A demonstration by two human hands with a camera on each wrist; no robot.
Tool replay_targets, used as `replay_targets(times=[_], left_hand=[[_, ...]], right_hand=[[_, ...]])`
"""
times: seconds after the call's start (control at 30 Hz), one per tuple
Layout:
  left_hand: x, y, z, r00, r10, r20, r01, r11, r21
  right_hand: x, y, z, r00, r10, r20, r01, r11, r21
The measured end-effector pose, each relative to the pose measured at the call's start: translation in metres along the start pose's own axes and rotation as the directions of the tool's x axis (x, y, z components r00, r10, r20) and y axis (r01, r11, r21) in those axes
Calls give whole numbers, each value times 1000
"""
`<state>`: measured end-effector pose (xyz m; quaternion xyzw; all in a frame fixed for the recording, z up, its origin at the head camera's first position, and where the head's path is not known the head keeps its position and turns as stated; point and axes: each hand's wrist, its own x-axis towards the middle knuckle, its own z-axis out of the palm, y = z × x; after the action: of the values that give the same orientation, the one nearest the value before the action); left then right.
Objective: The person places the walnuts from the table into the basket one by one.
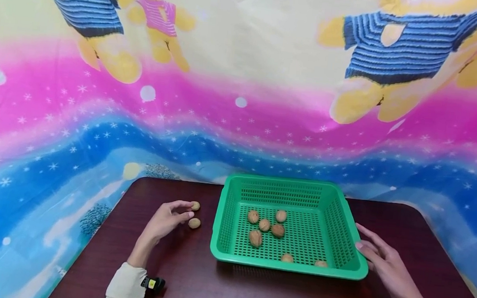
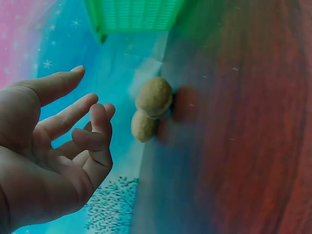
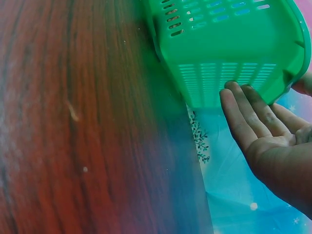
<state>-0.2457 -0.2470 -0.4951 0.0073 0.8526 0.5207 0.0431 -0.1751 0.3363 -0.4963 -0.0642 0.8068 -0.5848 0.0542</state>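
Note:
My left hand (image 1: 165, 219) hovers beside two walnuts on the dark table, its fingers loosely bent. In the left wrist view the nearer walnut (image 2: 154, 96) and the other walnut (image 2: 143, 126) sit side by side, apart from the left hand (image 2: 63, 141), which holds nothing. A green plastic basket (image 1: 288, 266) stands to the right with several walnuts (image 1: 256, 238) inside. At its right side, my right hand (image 1: 386, 261) touches the basket; in the right wrist view its straight fingers (image 3: 251, 114) lie by the slotted outer wall, thumb near the rim.
The dark wooden table (image 1: 184, 277) has rounded far corners. Directly behind it hangs a printed cloth (image 1: 239, 135) with bears and snowflakes. A black device (image 1: 153, 283) sits at the left wrist, by a light sleeve (image 1: 126, 283).

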Motion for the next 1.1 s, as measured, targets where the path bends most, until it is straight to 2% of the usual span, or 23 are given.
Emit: replay_targets(times=[0.27, 0.4, 0.63, 1.1], left_hand=[[5, -13, 8, 1000, -28, 13, 28, 999, 22], [4, -15, 10, 1000, -22, 17, 22, 999, 40], [4, -18, 14, 1000, -13, 3, 13, 990, 143], [6, -18, 19, 1000, -1, -11, 3, 984, 178]], right_hand=[[-2, 1, -1, 1000, -3, 10, 3, 1000, 7], [-2, 1, 1, 1000, -9, 14, 9, 1000, 11], [0, 1, 2, 1000, -11, 6, 11, 1000, 10], [-1, 0, 0, 1000, -19, 3, 19, 1000, 10]])
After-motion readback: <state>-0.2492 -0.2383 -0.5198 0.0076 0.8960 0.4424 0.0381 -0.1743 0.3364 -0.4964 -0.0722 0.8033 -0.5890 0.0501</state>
